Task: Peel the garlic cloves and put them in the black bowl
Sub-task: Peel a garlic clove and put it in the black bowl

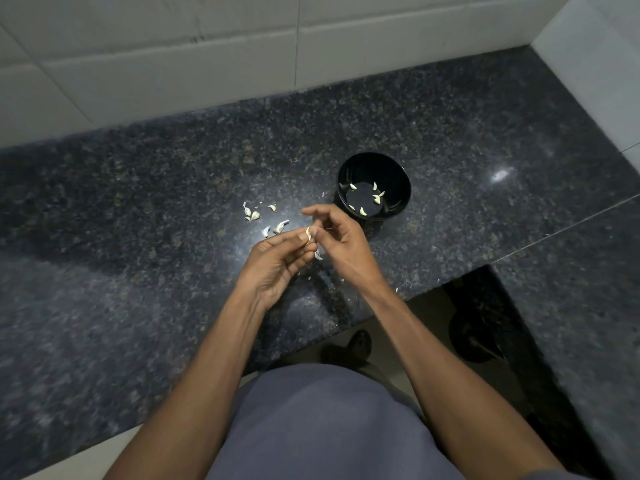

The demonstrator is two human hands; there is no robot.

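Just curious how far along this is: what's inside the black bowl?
Inside the black bowl lie several pale peeled garlic cloves, scattered across its dark bottom. The near wall hides a little of the inside.
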